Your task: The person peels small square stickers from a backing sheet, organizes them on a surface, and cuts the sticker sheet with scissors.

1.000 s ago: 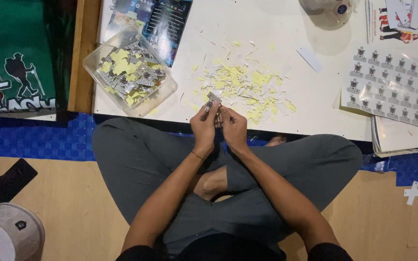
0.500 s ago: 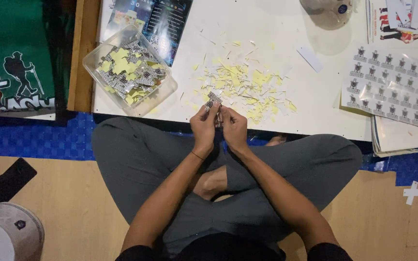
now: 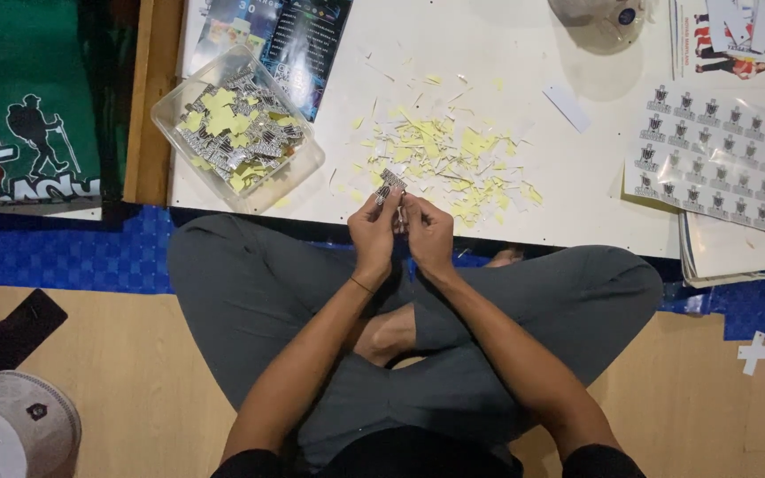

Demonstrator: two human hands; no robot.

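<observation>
Sticker (image 3: 391, 181): small, black-and-white printed piece, pinched between the fingertips of both hands at the near edge of the white board (image 3: 506, 53), above the seated person's crossed legs. It juts up and slightly left from the fingers.

Left hand (image 3: 374, 232): closed on the sticker's lower left side, thumb and forefinger pressed together; thin band at the wrist.

Right hand (image 3: 427, 232): touching the left hand, fingertips clamped on the same sticker from the right. Exactly how it grips cannot be made out.

Paper scraps (image 3: 440, 155): loose heap of pale yellow and white peelings, on the board just beyond the hands.

Clear plastic tub (image 3: 298, 173): to the left of the scraps, overhanging the board's near edge, holding cut printed pieces and yellow backings.

Dark printed leaflet (image 3: 298, 44): behind the tub, partly under it.

Sticker sheet (image 3: 710, 159): rows of small uncut emblems, at the board's right side, well apart from the hands.

Blue mat (image 3: 64, 252): under the board's near edge, on a wooden floor.

Grey cap (image 3: 11, 429): on the floor at lower left, near a black object too dark to tell.
</observation>
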